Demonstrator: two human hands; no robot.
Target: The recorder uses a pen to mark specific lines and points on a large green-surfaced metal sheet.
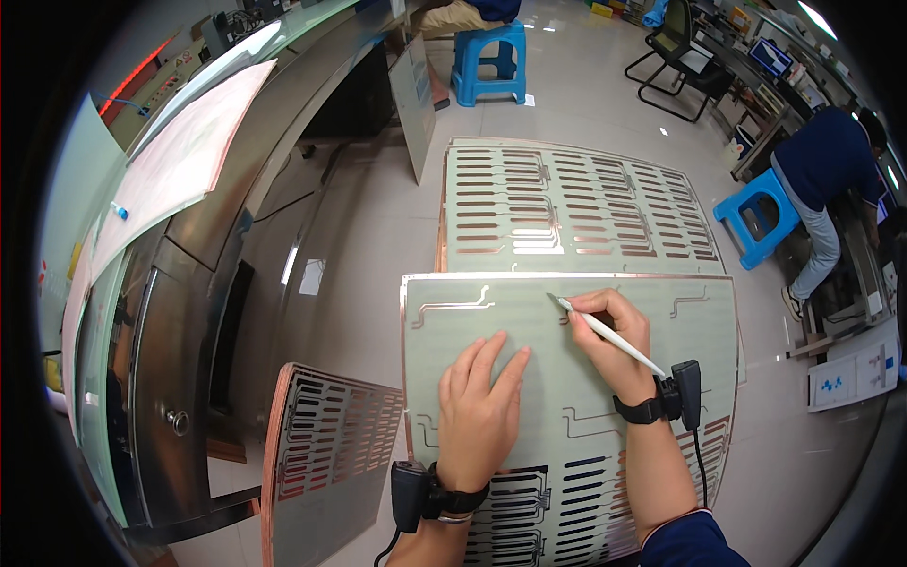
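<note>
A large pale green circuit panel with copper edges and thin copper traces lies in front of me. My left hand rests on it palm down, fingers stretched out and holding nothing. In my right hand is a slim white craft knife, gripped like a pen, its grey pointed tip at the panel's surface near the upper middle. The fingers partly hide a small copper trace beside the tip. At the upper left of the panel runs a shiny stepped trace. Both wrists wear black straps with small black devices.
Another copper-patterned panel lies beyond mine. More panels lean upright at the lower left, beside a metal cabinet. Blue stools stand on the floor; a person bends over a bench at the right.
</note>
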